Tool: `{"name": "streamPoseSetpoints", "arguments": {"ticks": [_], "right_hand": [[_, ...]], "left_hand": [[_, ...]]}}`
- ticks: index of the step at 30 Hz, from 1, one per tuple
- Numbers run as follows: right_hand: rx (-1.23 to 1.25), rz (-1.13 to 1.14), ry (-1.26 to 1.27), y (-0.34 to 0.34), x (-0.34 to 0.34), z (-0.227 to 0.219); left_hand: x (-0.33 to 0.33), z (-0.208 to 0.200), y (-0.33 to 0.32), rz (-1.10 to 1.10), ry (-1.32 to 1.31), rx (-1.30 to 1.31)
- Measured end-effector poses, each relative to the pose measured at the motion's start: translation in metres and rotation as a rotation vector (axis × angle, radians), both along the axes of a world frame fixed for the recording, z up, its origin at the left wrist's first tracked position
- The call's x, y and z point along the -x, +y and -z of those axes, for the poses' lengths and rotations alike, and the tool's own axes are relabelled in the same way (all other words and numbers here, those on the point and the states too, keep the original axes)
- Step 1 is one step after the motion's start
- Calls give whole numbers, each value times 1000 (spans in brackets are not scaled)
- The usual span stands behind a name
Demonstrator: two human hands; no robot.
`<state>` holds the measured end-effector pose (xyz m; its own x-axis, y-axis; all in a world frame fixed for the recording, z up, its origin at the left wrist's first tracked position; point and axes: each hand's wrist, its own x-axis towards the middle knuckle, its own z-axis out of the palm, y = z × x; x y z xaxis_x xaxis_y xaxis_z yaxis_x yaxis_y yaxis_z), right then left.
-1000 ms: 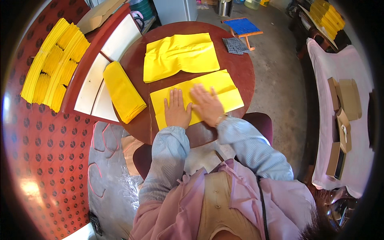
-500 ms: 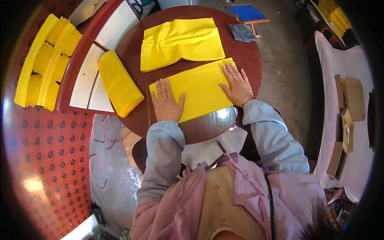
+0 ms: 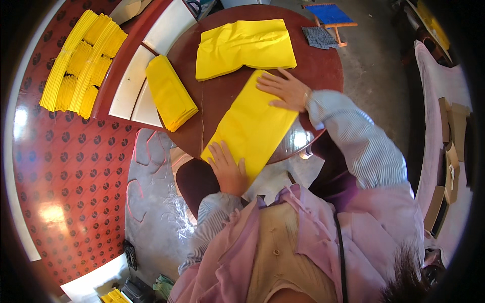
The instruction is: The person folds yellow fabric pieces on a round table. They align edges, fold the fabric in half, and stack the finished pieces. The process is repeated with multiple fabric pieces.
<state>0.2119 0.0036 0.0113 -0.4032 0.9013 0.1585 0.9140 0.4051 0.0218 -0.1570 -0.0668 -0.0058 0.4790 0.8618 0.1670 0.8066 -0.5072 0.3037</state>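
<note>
A flat yellow rectangular piece (image 3: 250,123), cloth or paper I cannot tell, lies slantwise on the round dark red table (image 3: 323,65). Its lower corner reaches past the table's near edge. On that near end rests my left hand (image 3: 228,169), fingers stretched out and a little apart. Across the far right edge of the piece lies my right hand (image 3: 287,92), also flat with spread fingers. Just beyond it is a wrinkled yellow stack (image 3: 245,49). To the left, a narrow folded yellow bundle (image 3: 171,93) overlaps the table's edge.
Several tied yellow stacks (image 3: 83,63) sit on a red patterned surface (image 3: 76,177) at the left. A blue-topped folding stool (image 3: 331,15) stands at the far right, near a grey patterned cloth (image 3: 319,38). Open cardboard boxes (image 3: 449,166) lie on a pink-covered surface at right.
The yellow piece has turned from nearly level to a steep slant. My left hand has come down toward me with its near end; my right hand has shifted slightly up and left.
</note>
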Motion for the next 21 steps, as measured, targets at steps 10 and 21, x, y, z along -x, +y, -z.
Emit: {"name": "streamPoseSetpoints", "arguments": {"ticks": [10,21], "right_hand": [[260,490,340,-59,75,-32],[122,-516,-135,32,22,-4]], "left_hand": [[6,-39,3,278,-61,-39],[-71,-55,36,468,-591,206]]}}
